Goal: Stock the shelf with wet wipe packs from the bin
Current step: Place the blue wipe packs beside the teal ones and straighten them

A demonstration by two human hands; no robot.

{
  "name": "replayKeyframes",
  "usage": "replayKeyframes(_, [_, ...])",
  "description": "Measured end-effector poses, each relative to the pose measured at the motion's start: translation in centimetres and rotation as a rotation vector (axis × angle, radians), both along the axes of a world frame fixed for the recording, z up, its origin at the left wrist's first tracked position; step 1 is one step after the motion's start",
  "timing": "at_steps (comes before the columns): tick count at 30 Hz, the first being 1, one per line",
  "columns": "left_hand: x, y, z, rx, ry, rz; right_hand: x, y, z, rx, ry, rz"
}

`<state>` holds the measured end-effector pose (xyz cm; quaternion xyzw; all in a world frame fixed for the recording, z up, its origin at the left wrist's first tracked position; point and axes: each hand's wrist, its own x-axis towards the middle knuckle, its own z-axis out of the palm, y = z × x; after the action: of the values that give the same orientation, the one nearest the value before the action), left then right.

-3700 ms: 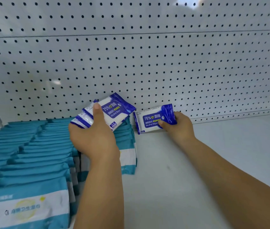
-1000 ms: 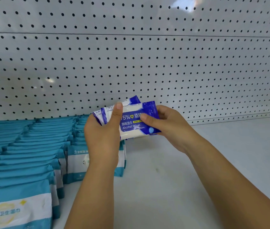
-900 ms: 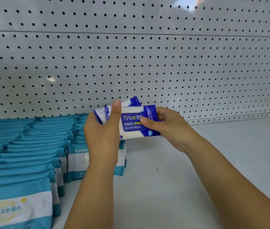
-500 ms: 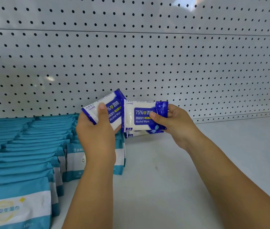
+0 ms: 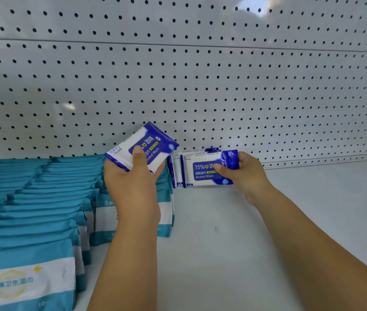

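Note:
My left hand (image 5: 133,178) grips a blue-and-white alcohol wipe pack (image 5: 153,144), tilted, raised above the shelf at the centre. My right hand (image 5: 245,173) pinches the right end of another blue-and-white wipe pack (image 5: 200,173), standing upright on the white shelf (image 5: 223,254) by the back wall. One more such pack (image 5: 176,171) stands right behind it, mostly hidden. The bin is not in view.
Rows of teal-and-white wipe packs (image 5: 38,198) fill the left part of the shelf up to my left hand. A white pegboard wall (image 5: 200,86) closes the back. The shelf surface to the right is bare white.
My hands have moved apart. My right hand carried a pack to the back of the shelf and stood it in front of the earlier one. My left hand lifted its pack slightly.

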<state>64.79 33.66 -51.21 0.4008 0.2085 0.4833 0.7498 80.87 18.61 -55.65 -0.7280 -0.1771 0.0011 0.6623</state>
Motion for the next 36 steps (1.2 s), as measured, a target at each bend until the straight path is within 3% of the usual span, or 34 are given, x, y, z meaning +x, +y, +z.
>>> replayKeyframes(11, [-0.2, 0.1, 0.2, -0.016, -0.019, -0.071, 1.1, 2.0, -1.6, -0.364, -0.372, -0.209])
replayKeyframes(15, [-0.2, 0.0, 0.2, 0.006, -0.004, -0.08, 1.5, 2.3, -1.7, -0.369, -0.419, -0.234])
replayKeyframes(19, [-0.3, -0.2, 0.3, 0.024, 0.013, -0.099, 1.5, 2.1, -1.7, -0.302, -0.357, -0.238])
replayKeyframes(22, [-0.3, -0.2, 0.4, 0.033, 0.034, -0.132, 0.3, 1.7, 0.0, -0.134, -0.275, -0.252])
replayKeyframes(26, [-0.1, -0.5, 0.5, 0.078, 0.076, -0.213, -2.9, 1.0, 3.4, 0.109, -0.048, 0.013])
replayKeyframes(31, [0.2, -1.4, 0.3, 0.216, 0.158, -0.301, -5.2, 1.0, 4.3, 0.126, 0.058, 0.333])
replayKeyframes(36, [0.3, -1.5, -0.3, 0.421, 0.213, -0.203, -4.6, 0.7, 4.0, 0.088, 0.053, 0.333])
